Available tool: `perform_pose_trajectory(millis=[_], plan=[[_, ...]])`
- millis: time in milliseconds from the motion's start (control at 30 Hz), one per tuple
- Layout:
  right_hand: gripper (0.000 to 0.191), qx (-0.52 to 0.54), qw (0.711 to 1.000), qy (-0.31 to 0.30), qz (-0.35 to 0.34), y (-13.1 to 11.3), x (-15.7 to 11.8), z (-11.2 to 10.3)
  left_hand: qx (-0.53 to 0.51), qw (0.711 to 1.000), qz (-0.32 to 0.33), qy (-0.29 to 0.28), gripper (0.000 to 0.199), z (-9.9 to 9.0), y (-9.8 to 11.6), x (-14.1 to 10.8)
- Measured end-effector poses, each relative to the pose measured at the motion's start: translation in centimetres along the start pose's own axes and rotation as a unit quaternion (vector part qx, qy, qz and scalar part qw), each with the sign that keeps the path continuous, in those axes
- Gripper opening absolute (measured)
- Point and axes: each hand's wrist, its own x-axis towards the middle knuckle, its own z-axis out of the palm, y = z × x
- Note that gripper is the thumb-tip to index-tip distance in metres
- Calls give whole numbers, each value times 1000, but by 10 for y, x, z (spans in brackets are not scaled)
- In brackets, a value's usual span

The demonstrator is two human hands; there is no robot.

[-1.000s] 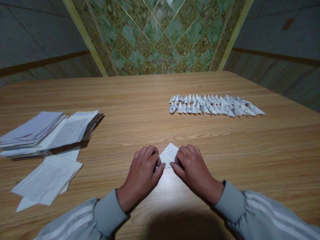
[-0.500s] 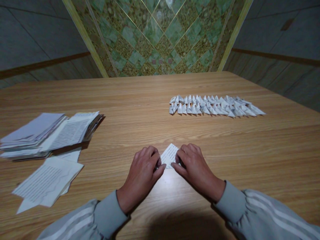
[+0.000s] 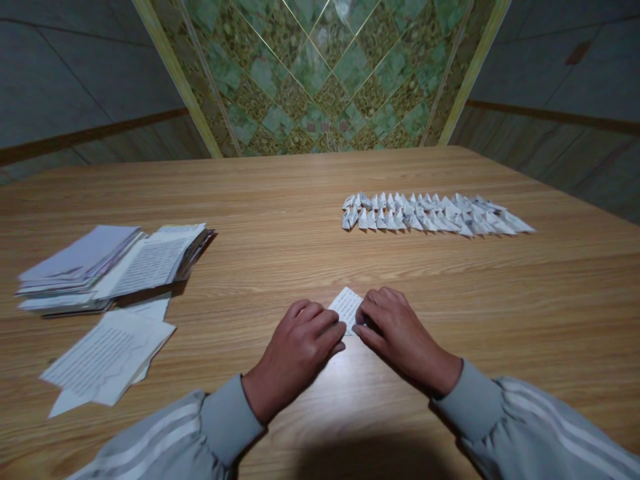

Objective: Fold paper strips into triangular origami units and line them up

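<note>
A small folded piece of printed paper lies on the wooden table between my hands, its pointed top facing away from me. My left hand covers its left side, fingers bent and close together over the edge. On the right edge, my right hand grips the paper with curled fingers and thumb. Parts of the paper under both hands are hidden.
Two rows of small folded paper pieces stand at the back right of the table. To the left are a stack of papers and several loose printed sheets. Behind is a tiled wall.
My left hand has shifted right and turned over the paper's left edge, covering more of it. My right hand stays at the right edge. The whole view has shifted slightly.
</note>
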Motion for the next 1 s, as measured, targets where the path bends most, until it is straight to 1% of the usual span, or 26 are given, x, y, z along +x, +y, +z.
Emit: perform_pose_trajectory(millis=[100,167,233,300,400,467,533,667,800,833,900,933,1000], plan=[[10,6,1000,0,5,-1,0,0,24,999,31,-10,16,-4,0,5],[11,15,1000,4,3,0,0,-3,37,998,54,-6,21,-4,-2,8],[10,36,999,7,-12,3,-1,-8,39,997,62,6,25,-3,-5,8],[8,63,997,7,-46,7,-2,-16,31,998,52,27,27,-3,-8,6],[26,86,990,-8,-115,12,-3,-27,12,997,50,63,25,-7,-11,0],[23,81,986,-26,-145,12,-4,-29,0,995,61,76,24,-10,-11,-3],[14,67,983,-45,-163,11,-4,-29,-9,995,71,75,25,-11,-9,-5],[14,52,977,-79,-189,10,-5,-25,-13,997,70,33,27,-9,-3,-10],[10,71,976,-92,-183,13,-5,-28,-15,998,51,-26,21,-10,1,-19],[9,80,976,-99,-178,14,-5,-29,-18,998,50,-41,24,-11,2,-22],[10,97,976,-108,-163,16,-5,-31,-25,996,53,-61,40,-14,4,-27],[10,106,976,-110,-153,16,-4,-32,-27,996,53,-67,47,-15,5,-29],[10,122,978,-108,-130,17,-3,-31,-30,995,53,-73,55,-17,6,-32]])
